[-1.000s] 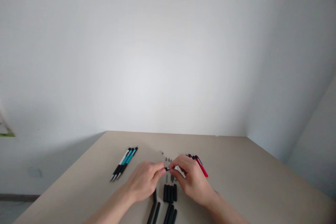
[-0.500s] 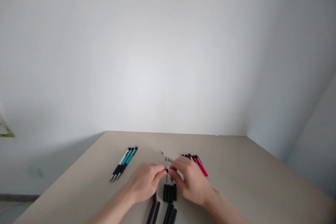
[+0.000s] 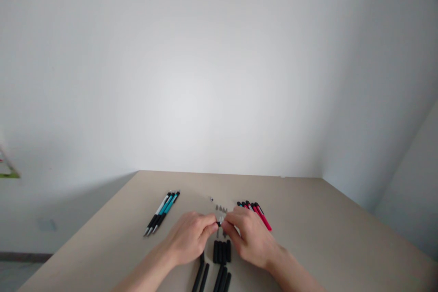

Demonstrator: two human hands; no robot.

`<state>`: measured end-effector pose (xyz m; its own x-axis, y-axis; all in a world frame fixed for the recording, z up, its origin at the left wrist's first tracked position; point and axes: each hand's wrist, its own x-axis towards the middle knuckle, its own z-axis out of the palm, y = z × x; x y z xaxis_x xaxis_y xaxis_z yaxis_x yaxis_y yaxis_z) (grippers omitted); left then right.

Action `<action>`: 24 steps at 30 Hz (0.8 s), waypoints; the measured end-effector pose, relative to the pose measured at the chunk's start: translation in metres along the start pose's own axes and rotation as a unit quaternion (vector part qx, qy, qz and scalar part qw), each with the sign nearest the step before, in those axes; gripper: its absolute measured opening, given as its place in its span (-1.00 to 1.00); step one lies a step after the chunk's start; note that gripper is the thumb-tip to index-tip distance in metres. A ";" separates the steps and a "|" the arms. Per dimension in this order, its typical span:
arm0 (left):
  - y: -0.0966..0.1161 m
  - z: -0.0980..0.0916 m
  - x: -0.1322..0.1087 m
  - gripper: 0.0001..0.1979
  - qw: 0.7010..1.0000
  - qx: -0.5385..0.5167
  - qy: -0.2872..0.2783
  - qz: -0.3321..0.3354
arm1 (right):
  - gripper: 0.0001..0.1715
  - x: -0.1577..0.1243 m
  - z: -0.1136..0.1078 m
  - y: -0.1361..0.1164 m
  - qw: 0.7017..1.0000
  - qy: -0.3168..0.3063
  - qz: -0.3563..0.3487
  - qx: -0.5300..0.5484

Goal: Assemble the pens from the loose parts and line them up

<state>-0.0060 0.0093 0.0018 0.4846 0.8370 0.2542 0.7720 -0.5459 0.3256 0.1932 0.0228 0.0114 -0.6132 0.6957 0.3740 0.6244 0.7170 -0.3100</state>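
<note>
My left hand [image 3: 192, 236] and my right hand [image 3: 250, 236] meet above the middle of the table, both in a closed pinch. Between the fingertips shows a small black pen part [image 3: 219, 224], its black end at my left fingers. What my right fingers pinch is mostly hidden. Just beyond lie several small grey cone-shaped pen tips [image 3: 221, 208]. Below the hands are short black grip sleeves [image 3: 222, 252] in a row, with longer black tubes [image 3: 222, 278] nearer to me. Thin metallic pieces [image 3: 218, 232] show partly beneath the fingertips.
To the left lie three pens [image 3: 162, 213], white and teal with black grips. Red and teal pen barrels [image 3: 260, 216] lie to the right, partly behind my right hand. A tiny round part [image 3: 211, 199] sits farther back. The beige table [image 3: 325, 237] meets a white wall [image 3: 219, 77].
My hands stay almost in place; the right fingertips have shifted slightly around the small part. The things on the table lie as before.
</note>
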 end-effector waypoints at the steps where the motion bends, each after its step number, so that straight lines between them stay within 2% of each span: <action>1: 0.001 0.000 0.000 -0.67 1.000 -0.003 0.001 0.000 | -0.74 0.000 0.000 0.000 1.000 0.003 -0.001 0.000; 3: 0.002 -0.001 0.000 -0.68 1.000 -0.009 0.004 0.003 | -0.78 0.000 0.000 0.000 1.000 0.008 -0.009 0.003; 7: 0.005 -0.002 0.000 -0.69 1.000 -0.022 0.015 0.014 | -0.65 -0.001 0.002 0.000 1.000 0.007 -0.017 -0.001; 10: 0.005 -0.002 -0.001 -0.70 0.999 -0.034 0.017 0.022 | -0.67 -0.001 0.004 0.002 1.000 0.009 -0.028 0.010; 14: 0.004 -0.001 -0.001 -0.66 0.998 -0.050 0.015 0.022 | -0.57 0.001 0.006 0.004 0.999 0.024 -0.036 -0.015; 19: 0.003 -0.001 0.000 -0.68 0.995 -0.082 0.045 0.028 | -0.56 0.002 0.005 0.003 0.996 0.067 -0.026 -0.048; 24: 0.000 0.000 0.000 -0.79 0.987 -0.132 0.090 0.016 | -0.55 0.002 0.007 0.004 0.996 0.085 -0.020 -0.022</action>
<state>-0.0053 0.0093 0.0016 0.4074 0.8117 0.4185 0.6125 -0.5828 0.5341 0.1908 0.0275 0.0049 -0.5500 0.6461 0.5292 0.6235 0.7392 -0.2546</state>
